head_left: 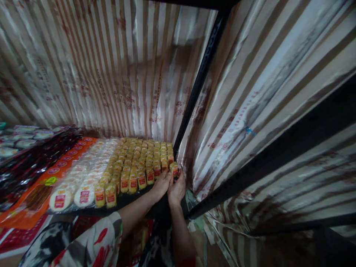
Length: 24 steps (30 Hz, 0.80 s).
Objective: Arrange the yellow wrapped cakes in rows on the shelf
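At the right end of the display, my right hand point(177, 188) grips a small wrapped cake point(174, 169) in yellow packaging with a red label. My left hand point(162, 184) is right beside it, fingers drawn together at the front of the last row. Whatever those fingers pinch is hidden. Left of both hands, many similar yellow wrapped cakes point(133, 181) stand upright in close rows on a dark shelf point(128, 200). Two of them point(105, 194) stand at the near left corner of the block.
Round white packets point(85, 195), an orange bag point(36, 202) and dark shiny packs point(30, 163) lie to the left. A black upright post point(194, 91) rises behind my hands, and a black beam point(250, 163) slants at right. Striped plastic sheeting point(111, 66) hangs behind.
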{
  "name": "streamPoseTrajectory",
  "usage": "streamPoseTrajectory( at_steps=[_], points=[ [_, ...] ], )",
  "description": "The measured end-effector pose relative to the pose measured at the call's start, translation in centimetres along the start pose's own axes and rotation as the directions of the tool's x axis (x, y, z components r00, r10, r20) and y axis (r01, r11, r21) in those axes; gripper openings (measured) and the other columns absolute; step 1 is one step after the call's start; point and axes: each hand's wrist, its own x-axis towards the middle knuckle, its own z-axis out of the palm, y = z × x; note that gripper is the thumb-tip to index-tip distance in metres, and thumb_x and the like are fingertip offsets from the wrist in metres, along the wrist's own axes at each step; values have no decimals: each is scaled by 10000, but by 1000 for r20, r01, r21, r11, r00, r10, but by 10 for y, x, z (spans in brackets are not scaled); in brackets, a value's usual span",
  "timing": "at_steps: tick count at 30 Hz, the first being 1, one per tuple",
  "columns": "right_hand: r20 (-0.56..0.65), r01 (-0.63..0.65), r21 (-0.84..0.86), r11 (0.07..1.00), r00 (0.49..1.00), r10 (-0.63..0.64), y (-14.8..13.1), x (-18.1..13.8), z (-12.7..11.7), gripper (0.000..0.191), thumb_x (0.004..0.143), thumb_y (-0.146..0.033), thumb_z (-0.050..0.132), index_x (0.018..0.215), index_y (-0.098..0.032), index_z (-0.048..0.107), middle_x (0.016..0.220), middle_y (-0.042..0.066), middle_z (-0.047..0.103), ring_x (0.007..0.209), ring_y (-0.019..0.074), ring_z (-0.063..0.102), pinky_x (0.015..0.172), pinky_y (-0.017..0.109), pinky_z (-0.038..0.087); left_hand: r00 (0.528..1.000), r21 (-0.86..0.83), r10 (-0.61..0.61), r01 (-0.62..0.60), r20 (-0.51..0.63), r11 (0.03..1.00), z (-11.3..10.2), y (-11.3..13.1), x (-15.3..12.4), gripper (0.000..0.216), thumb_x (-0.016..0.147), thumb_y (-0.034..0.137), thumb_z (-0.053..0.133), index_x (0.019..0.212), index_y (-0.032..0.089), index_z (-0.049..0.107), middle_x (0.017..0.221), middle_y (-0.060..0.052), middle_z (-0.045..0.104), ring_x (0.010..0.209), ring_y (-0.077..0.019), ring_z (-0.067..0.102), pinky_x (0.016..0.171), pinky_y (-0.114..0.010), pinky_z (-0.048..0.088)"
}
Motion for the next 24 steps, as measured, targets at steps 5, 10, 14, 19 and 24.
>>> streamPoseTrajectory(
  at_steps=[5,10,14,19,24],
  points=[
    [27,-49,-46,998,998,50,1,15,7,406,832,-357,397,1122,-89,494,1028,181,603,928,271,572,770,367,418,1000,10,4,-4,14,1000,-1,-6,2,498,903,368,303,1306,102,424,1433,-111,333,1337,-192,275,1123,-360,173],
    [82,-16,-44,999,996,20,4,23,18,329,839,-345,394,1024,-123,551,901,133,624,824,246,568,731,353,409,1000,15,11,-11,27,1000,-4,-9,-1,497,907,322,295,1325,72,395,1434,-124,328,1347,-174,249,1129,-345,157],
    [109,23,1,1000,994,-23,8,24,24,328,845,-347,378,1008,-138,571,908,118,601,841,233,539,754,356,411,998,32,32,-33,47,999,-4,-8,-1,519,907,314,288,1342,41,362,1445,-140,298,1348,-178,245,1134,-337,140],
    [74,36,-9,999,997,-35,13,23,27,335,847,-364,379,959,-135,596,929,128,558,864,240,514,767,371,414,998,153,56,-56,5,987,-5,5,-11,451,870,263,344,1259,74,472,1393,-143,400,1310,-213,327,1121,-376,195],
    [91,31,24,999,995,-33,20,21,32,338,842,-353,400,992,-128,602,871,110,566,830,233,523,748,364,428,900,168,433,-422,-37,891,-23,35,-79,351,863,325,390,1144,219,572,1238,-88,536,1180,-229,459,1014,-386,372]
  ],
)
